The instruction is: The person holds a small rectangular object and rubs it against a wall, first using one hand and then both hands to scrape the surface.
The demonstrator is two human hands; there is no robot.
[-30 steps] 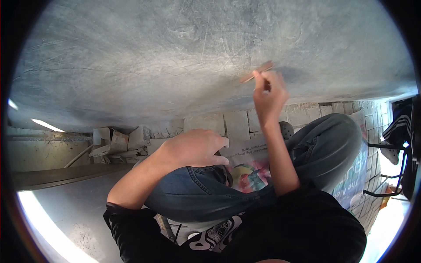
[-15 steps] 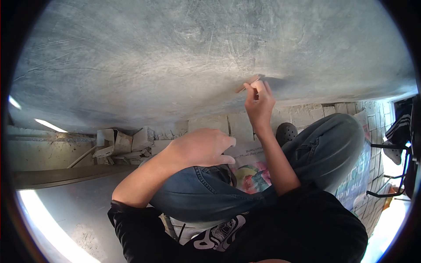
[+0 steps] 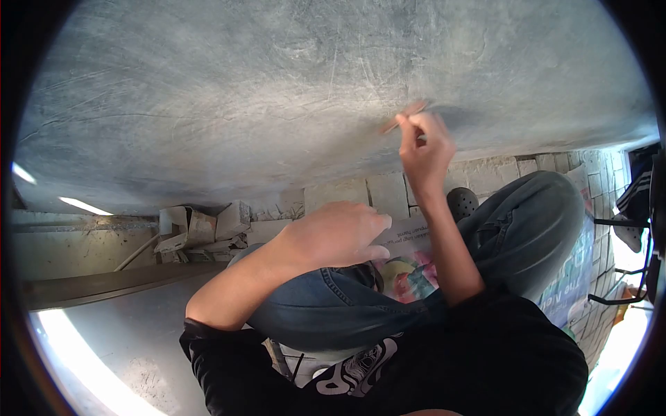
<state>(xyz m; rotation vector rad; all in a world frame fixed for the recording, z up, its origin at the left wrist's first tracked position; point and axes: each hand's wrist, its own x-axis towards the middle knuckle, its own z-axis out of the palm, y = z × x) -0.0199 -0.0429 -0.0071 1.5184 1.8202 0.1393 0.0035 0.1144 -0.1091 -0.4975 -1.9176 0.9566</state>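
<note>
A large grey surface (image 3: 263, 90) with faint scratches and pale smears fills the upper part of the view. Against it my right hand (image 3: 427, 142) pinches a thin, flat brownish piece (image 3: 404, 116), slanted and blurred by motion. Its far side is hidden, so contact along its whole length cannot be judged. My left hand (image 3: 340, 236) hovers above my bent leg, with thumb and fingers apart and nothing between them.
Torn cardboard boxes (image 3: 201, 225) lie at the left near a metal ledge (image 3: 104, 281). Under my legs is a printed sheet (image 3: 409, 274) on pale bricks (image 3: 388, 194). At the right are a black metal frame (image 3: 614, 299) and another person's shoe (image 3: 628, 236).
My right hand has moved up and slightly right along the grey surface with the flat piece. My left hand appears a little further right, as does most of the scene below.
</note>
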